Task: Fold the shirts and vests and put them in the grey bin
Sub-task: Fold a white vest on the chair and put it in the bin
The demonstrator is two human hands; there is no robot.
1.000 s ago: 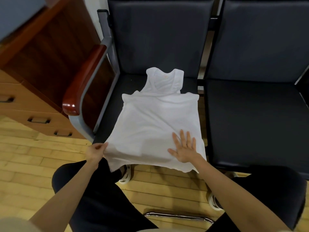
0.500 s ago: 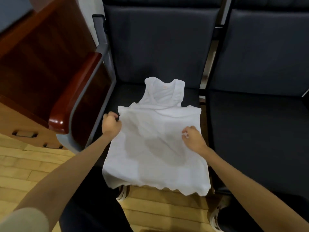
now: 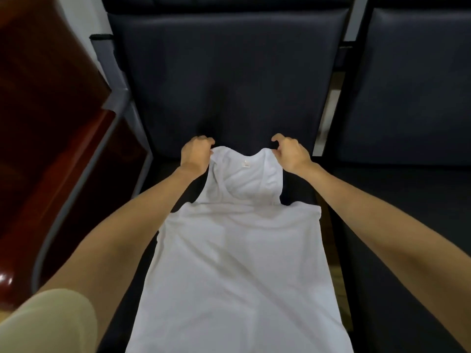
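Note:
A white vest [image 3: 237, 253] lies spread flat on the dark seat of a chair [image 3: 224, 80], neck end away from me and hem toward me. My left hand [image 3: 195, 155] grips the vest's left shoulder strap at its top with curled fingers. On the other side, my right hand [image 3: 290, 152] pinches the right shoulder strap the same way. Both straps are pulled toward the chair's backrest. The grey bin is not in view.
A glossy red-brown wooden armrest [image 3: 48, 161] on a grey metal frame [image 3: 112, 72] borders the seat on the left. A second dark chair [image 3: 413, 93] stands to the right, with a narrow gap between the two seats.
Both hands moved from the vest's sides up to its shoulder straps and took hold of them. The view has come closer over the seat.

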